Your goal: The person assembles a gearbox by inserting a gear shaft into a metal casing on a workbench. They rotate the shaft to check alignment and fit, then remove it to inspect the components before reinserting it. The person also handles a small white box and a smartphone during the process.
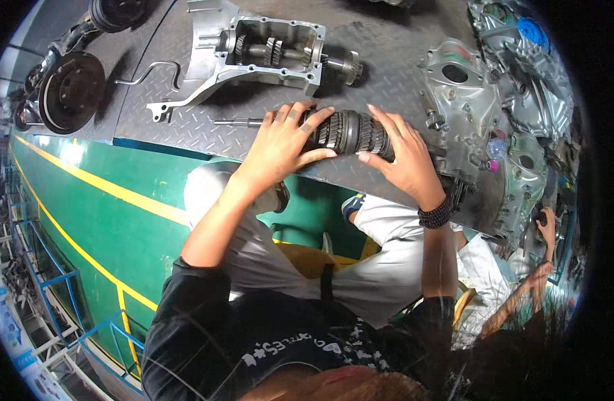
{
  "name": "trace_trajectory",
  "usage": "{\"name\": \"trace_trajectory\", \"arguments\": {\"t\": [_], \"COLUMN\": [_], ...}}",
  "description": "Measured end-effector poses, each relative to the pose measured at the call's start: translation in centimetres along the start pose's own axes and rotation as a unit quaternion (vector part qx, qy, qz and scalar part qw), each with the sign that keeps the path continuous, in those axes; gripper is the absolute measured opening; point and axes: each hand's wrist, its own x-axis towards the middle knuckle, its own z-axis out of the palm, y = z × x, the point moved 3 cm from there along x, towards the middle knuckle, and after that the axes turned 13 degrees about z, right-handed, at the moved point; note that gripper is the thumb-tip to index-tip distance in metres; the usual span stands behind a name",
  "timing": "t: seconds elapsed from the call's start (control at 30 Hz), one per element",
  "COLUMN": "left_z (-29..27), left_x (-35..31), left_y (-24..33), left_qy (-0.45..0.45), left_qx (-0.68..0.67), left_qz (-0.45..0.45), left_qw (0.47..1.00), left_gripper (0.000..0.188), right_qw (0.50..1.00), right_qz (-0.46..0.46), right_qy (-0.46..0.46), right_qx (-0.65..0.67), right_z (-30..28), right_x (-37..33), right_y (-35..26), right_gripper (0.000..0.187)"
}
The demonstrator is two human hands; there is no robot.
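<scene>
A gear shaft [350, 131] with several toothed gears lies lengthwise near the front edge of the steel table, its thin end pointing left. My left hand [280, 137] grips its left part, fingers over the far side and thumb along the near side. Around the right part curls my right hand [407, 154], its thumb on the near side too. My palms and fingers hide both ends of the gear stack. Just beyond stands an open metal gearbox housing [270, 79], with another geared shaft [273, 52] inside it and a gear [352, 67] sticking out at its right end.
A bent metal rod [150, 73] lies left of the housing, near a brake disc [72, 92]. More metal housings [457, 87] crowd the table's right side. A blue round part [533, 31] sits far right. Another person's hand [547, 226] works at the right. Green floor [86, 200] shows below.
</scene>
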Motion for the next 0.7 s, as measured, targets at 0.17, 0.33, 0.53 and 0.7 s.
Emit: {"name": "trace_trajectory", "arguments": {"t": [0.17,0.33,0.53,0.7], "left_z": [0.5,1.0,0.8,0.7], "left_x": [0.1,0.0,0.0,0.1], "left_y": [-0.1,-0.2,0.0,-0.1], "left_qy": [-0.003,-0.001,0.002,-0.012], "left_qx": [0.015,0.02,0.025,0.022], "left_qz": [0.011,0.018,0.02,0.01], "left_qw": [1.0,1.0,1.0,1.0], "left_gripper": [0.076,0.076,0.078,0.077], "right_qw": [1.0,0.998,0.994,0.996], "right_qz": [0.001,-0.01,0.022,-0.051], "right_qy": [-0.017,-0.052,-0.06,0.023], "right_qx": [0.017,0.03,0.089,0.074], "right_z": [0.1,0.0,0.4,0.9], "right_x": [0.8,1.7,1.8,1.2], "right_y": [-0.1,0.9,1.1,0.8], "right_gripper": [0.081,0.076,0.075,0.076]}}
